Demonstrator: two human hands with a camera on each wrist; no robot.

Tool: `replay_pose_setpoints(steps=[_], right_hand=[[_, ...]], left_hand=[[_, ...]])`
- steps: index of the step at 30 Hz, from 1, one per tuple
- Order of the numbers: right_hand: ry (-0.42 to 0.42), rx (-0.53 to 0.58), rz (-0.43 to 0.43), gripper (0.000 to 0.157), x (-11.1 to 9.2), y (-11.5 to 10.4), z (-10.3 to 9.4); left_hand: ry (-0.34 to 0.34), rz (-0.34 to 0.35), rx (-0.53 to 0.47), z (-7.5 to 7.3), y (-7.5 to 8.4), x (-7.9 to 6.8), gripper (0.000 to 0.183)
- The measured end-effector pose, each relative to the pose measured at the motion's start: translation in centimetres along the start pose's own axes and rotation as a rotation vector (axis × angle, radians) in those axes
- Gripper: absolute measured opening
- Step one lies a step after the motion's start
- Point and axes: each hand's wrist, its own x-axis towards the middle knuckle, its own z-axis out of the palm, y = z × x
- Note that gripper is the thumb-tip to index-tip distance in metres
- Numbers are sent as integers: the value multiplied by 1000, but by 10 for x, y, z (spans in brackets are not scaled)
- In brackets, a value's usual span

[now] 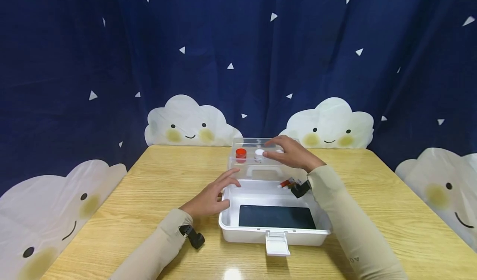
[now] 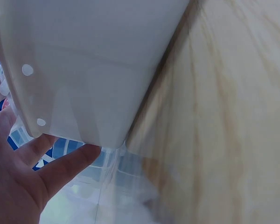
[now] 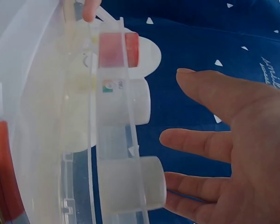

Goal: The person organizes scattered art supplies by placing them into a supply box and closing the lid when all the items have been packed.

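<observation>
A white box (image 1: pixel 246 235) stands on the table with its clear lid section raised at the back. A clear compartment tray (image 3: pixel 123 140) holds a red-capped jar (image 1: pixel 241 153) and two white-capped jars, one near the middle (image 3: pixel 135 100) and another at the end (image 3: pixel 154 184). My right hand (image 1: pixel 294 152) is spread over the white jars, its lower fingers close to the end jar; I cannot tell whether they touch. At the box's left side, my left hand (image 1: pixel 208 199) has its fingers extended, with fingertips (image 2: pixel 95 148) against the back corner.
A dark rectangular panel (image 1: pixel 275 217) lies in the bottom of the box. Red-coloured tubes (image 1: pixel 286 183) are at its back right. A white latch (image 1: pixel 277 245) hangs from the front. Behind the wooden table (image 1: pixel 179 168) hangs a dark blue curtain (image 1: pixel 223 35).
</observation>
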Motion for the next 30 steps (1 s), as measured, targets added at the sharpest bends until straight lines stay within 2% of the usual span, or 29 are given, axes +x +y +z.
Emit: replay_pose_setpoints(steps=[4,20,30], right_hand=[[23,14,-3,52,-6,5,-5],[85,101,69,63,-30,38,-18],[112,84,127,63,-42,49,-23]], left_hand=[[2,1,12,-1,0,0,49],[7,44,9,0,-1,2,46],[1,34,-2,2,-2,1,47]])
